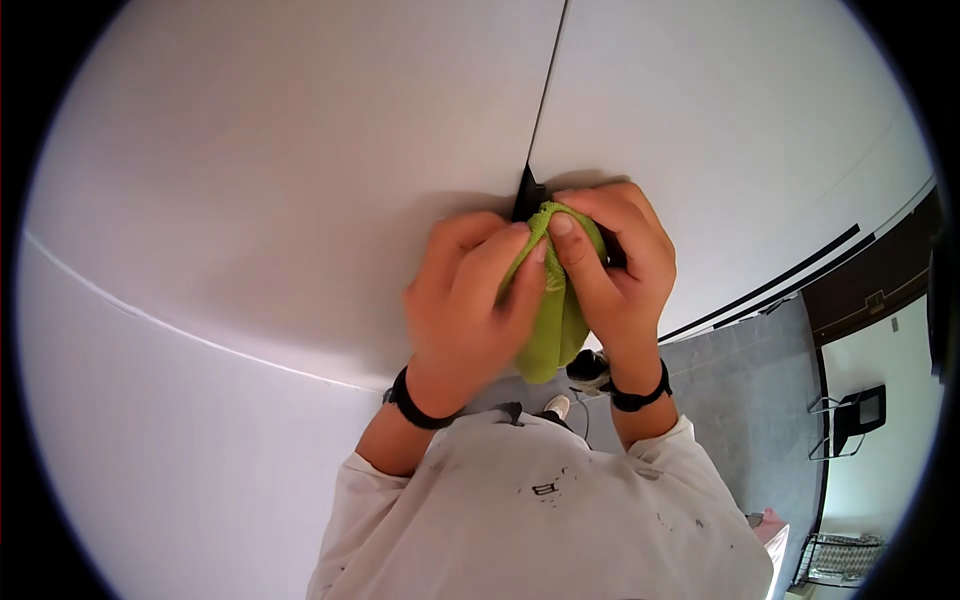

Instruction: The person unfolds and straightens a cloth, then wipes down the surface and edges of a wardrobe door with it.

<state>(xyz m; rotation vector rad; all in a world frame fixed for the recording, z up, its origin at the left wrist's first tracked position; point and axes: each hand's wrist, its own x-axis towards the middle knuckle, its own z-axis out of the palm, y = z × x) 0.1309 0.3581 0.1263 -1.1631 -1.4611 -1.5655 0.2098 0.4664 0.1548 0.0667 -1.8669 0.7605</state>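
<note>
The left grip (pixel 460 285) and the right grip (pixel 625 255) are both closed on the cuff of a small green sock (pixel 545 335), or something shaped like one, pinching its ribbed edge between thumbs and fingers near the middle of the frame. Each wrist wears a dark band. From where I stand, the weak point seems to be how little fabric is held: if one thumb slid off the stretchy rim, the cuff could spring out of shape or the sock could drop toward the grey floor (pixel 715 420) at lower right. Pulling the two sides unevenly might also twist it.

The sock lies between the two grips, its top edge held under both thumbs and its rounded end hanging below them, toward the bottom of the frame. Whether that end touches the bench (pixel 270 150) cannot be told. The pale bench fills the upper frame, split by a dark seam (pixel 546 90) with a black piece (pixel 523 195) just beyond the fingers. Below is the person's marked white shirt (pixel 550 520).
</note>
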